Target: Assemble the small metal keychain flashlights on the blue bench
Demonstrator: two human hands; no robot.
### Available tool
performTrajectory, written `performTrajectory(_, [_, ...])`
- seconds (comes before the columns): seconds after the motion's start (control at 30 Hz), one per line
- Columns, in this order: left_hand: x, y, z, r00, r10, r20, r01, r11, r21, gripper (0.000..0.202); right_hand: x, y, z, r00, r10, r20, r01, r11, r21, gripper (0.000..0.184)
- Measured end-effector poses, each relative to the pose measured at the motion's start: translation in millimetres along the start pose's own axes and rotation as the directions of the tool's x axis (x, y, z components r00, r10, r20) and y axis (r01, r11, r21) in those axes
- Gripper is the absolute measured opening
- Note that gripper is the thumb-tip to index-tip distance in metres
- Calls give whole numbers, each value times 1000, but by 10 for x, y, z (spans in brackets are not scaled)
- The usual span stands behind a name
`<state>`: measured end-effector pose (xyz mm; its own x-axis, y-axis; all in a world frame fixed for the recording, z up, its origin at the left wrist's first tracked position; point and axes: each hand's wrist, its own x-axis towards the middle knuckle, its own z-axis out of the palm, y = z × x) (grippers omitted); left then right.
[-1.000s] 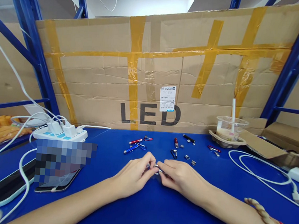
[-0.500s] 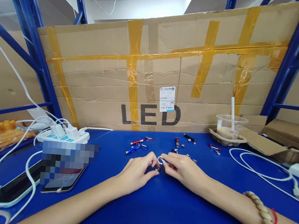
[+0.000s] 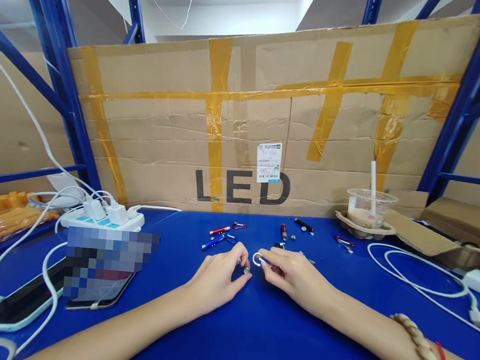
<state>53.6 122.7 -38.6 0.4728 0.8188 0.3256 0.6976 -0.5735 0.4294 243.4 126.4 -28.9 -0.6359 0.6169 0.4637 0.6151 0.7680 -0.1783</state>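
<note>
My left hand is closed in a loose pinch, with a small round silver piece between thumb and fingers. Another small grey bit shows under its curled index finger. Just to the right, my right hand pinches a silver curved clip whose open loop points toward the left hand. The rest of what it holds is hidden by the fingers. A small gap separates the two hands. Beyond them lie a blue penlight, a red penlight, a dark red tube and a black tube.
Phones and a white power strip with cables occupy the left. On the right are a drink cup in a carton holder, a coiled white cable and red clips. A large cardboard sheet stands behind the blue table.
My hands have come slightly apart. The left one has shifted a little left with the round silver piece, away from the clip. The camera view has tilted up slightly.
</note>
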Motion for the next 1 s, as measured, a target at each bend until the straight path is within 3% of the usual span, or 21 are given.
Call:
performTrajectory(0.2, [-2,33,-6,997,-43,-69,51,992,114,11,-12,17,2,1000,15,22,-15,1000,-7,20])
performTrajectory(0.43, [3,54,-29,994,-95,-46,100,988,114,9,2,-9,-13,998,30,49,-29,1000,-9,18])
performTrajectory(0.53, [2,13,-16,997,-60,-41,62,997,47,10,1,-7,-12,999,28,45,-27,1000,-14,19])
performTrajectory(0.63, [20,-27,-7,999,-52,-14,49,987,-154,17,-7,23,14,1000,5,19,-5,1000,-20,19])
performTrajectory(0.73, [54,-26,-8,997,-82,-9,71,903,-423,25,-20,68,53,997,-42,-59,41,999,-25,19])
performTrajectory(0.83, [80,23,-15,979,-203,33,173,729,-662,31,-29,93,78,982,-75,-171,71,997,-30,21])
performTrajectory(0.9, [85,66,-19,959,-270,85,240,617,-749,34,-31,94,85,972,-83,-221,77,996,-34,23])
performTrajectory(1.0, [79,111,-20,954,-289,81,235,552,-800,40,-27,85,97,961,-86,-262,81,996,-30,24])
